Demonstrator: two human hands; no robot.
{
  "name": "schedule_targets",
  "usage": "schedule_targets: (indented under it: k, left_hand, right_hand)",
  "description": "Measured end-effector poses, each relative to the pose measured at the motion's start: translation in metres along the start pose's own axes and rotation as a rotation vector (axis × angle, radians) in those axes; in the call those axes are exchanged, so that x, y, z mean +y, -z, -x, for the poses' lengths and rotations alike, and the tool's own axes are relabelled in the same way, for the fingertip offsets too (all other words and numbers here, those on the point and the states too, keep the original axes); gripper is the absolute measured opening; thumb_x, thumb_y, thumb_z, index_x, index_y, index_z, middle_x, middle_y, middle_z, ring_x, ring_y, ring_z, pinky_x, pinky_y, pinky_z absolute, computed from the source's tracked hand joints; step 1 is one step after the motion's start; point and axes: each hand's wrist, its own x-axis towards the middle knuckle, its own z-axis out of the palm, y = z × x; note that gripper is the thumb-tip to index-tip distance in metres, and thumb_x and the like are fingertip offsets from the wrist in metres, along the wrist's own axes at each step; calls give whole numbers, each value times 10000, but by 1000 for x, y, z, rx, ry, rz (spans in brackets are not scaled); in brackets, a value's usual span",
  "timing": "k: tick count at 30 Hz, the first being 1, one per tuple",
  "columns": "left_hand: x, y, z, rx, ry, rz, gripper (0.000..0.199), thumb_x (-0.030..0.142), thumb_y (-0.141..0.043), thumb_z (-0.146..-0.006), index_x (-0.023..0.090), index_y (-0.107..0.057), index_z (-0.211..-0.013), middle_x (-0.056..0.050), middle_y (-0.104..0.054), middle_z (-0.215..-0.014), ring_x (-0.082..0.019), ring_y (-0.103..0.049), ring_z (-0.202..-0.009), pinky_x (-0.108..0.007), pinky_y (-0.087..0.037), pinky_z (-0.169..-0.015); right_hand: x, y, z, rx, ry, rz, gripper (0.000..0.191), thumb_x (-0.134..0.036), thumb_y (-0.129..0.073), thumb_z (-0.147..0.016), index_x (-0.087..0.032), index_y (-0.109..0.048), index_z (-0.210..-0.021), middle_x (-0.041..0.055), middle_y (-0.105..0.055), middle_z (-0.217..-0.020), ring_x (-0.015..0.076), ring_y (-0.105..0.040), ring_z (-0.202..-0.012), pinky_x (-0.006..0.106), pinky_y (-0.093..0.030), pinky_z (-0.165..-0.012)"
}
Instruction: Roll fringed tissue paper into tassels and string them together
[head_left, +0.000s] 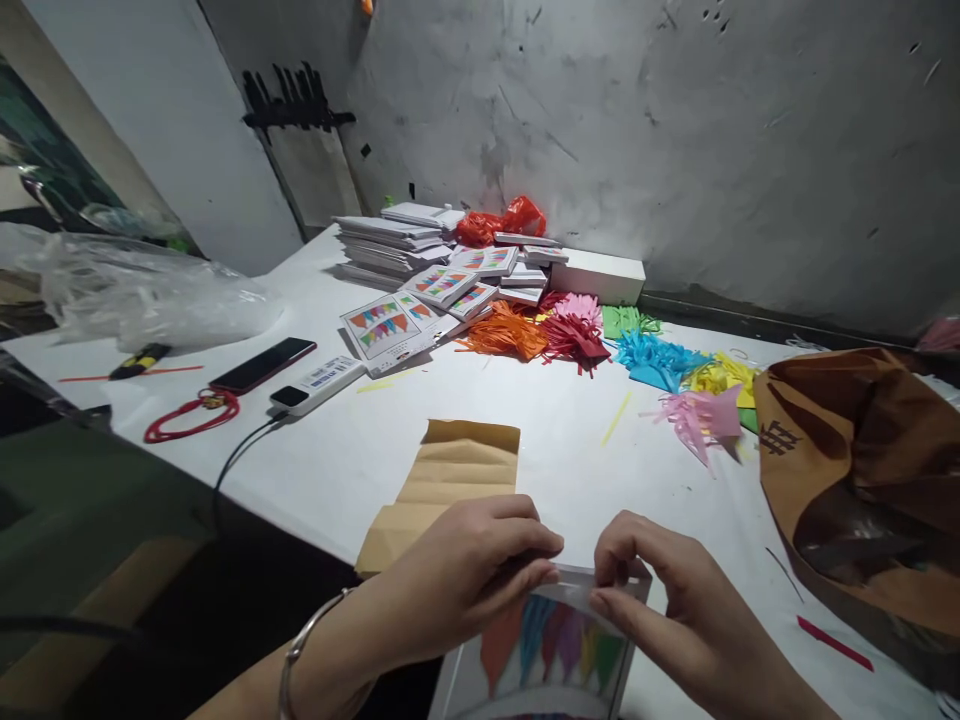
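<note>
The left hand [480, 565] has its fingers [525, 535] curled, thumb and forefinger almost meeting at the upper edge of a flat white packet printed with a row of coloured tassels [551, 655]; whether they grip that edge or only rest on it, I cannot tell. The right hand [679, 595] has thumb and forefinger closed in a small pinch on the same edge, near its right corner, where a clear, shiny margin shows. The packet is low in the view, at the near side of the white-covered bench [555, 460], its lower end out of sight.

The printed face is complete and in place, so the work on this packet looks limited to its top edge; whether that edge is sealed or open, and what is inside, cannot be told.

Just beyond the left hand lies a creased brown paper piece [469, 465]. Further back, several printed tassel packets [382, 325] lie loosely overlapped in front of tall white stacks [386, 245], so this packet appears to be one of many. Beside them, bunches of orange fringed paper [506, 332], dark red fringed paper [576, 340] and blue fringed paper [656, 358] lie loose, outside any packet: that portion seems unpacked.
</note>
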Motion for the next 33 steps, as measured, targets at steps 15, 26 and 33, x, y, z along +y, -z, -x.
schedule_targets:
  k: [15, 26, 33]
  left_hand:
    - [5, -1, 1, -20, -15, 2, 182, 206, -518, -986, 175, -690, -1039, -38, -647, -896, -137, -595, -753, -232, -433, -656]
    - [3, -4, 0, 8, 15, 39, 156, 175, -558, -956, 158, -711, -978, -46, -684, -870, -146, -625, -767, -234, -450, -662]
    - [-1, -11, 3, 74, 0, 61, 203, 189, -635, -924, 156, -680, -1120, -33, -703, -847, -136, -633, -714, -223, -456, -637]
  right_hand:
    - [16, -15, -2, 146, 41, 74, 189, -161, -611, -874, -257, -544, -1022, -16, -591, -867, 125, -580, -761, 186, -465, -563]
    - [36, -33, 5, 333, 622, 531, 386, -30, -595, -899, -133, -591, -1271, 16, -523, -776, 147, -480, -718, 346, -401, -686]
    - [29, -23, 5, 315, 559, 479, 253, -60, -632, -904, -149, -630, -1140, 18, -525, -766, 144, -490, -718, 323, -445, -682]
